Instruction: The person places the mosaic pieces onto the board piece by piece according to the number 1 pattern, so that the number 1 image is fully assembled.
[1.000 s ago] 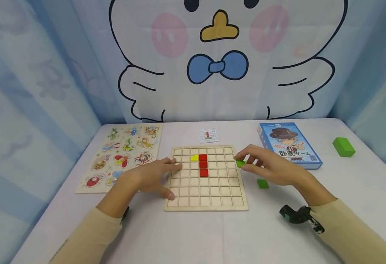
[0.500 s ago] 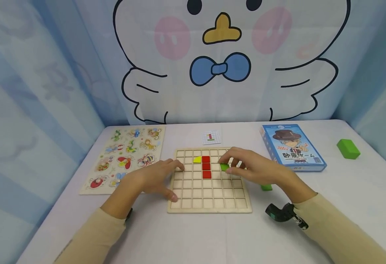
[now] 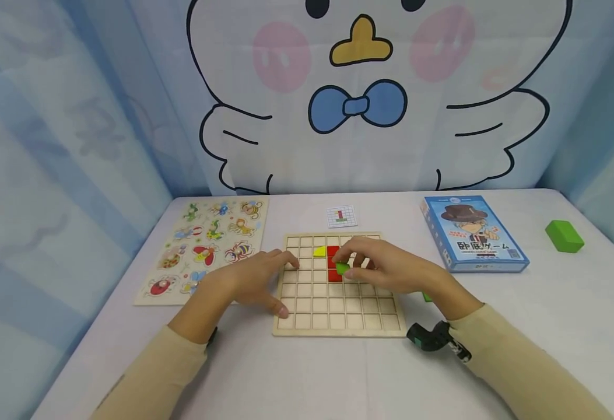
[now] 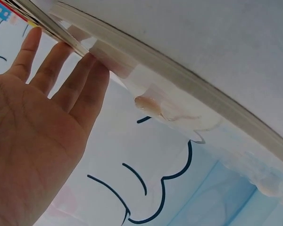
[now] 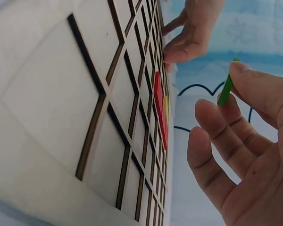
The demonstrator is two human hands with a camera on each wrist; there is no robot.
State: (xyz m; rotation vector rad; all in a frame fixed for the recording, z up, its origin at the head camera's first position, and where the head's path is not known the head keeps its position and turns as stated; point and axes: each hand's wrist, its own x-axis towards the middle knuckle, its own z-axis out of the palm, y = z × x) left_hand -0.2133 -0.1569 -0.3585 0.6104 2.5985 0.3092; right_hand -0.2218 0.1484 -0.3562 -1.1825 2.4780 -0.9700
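Observation:
A pale wooden grid board (image 3: 312,305) lies mid-table. Set in its cells are red square tiles (image 3: 334,275) in a column and a yellow piece (image 3: 319,251) left of the top one. My right hand (image 3: 390,265) pinches a thin green tile (image 5: 228,87) between thumb and fingertips, held above the board beside the red column. With fingers spread, my left hand (image 3: 251,280) rests at the board's left edge. Another green tile (image 3: 427,297) shows partly behind the right wrist.
Behind the board lies a small pattern card (image 3: 341,216). An insect picture board (image 3: 202,251) is at left. To the right stand a blue game box (image 3: 474,234) and a green block (image 3: 564,235). A patterned curtain (image 3: 359,157) hangs behind the table.
My right hand has carried the green tile leftward from the board's right edge to the red column. The left hand stays at the left edge. The view has shifted slightly.

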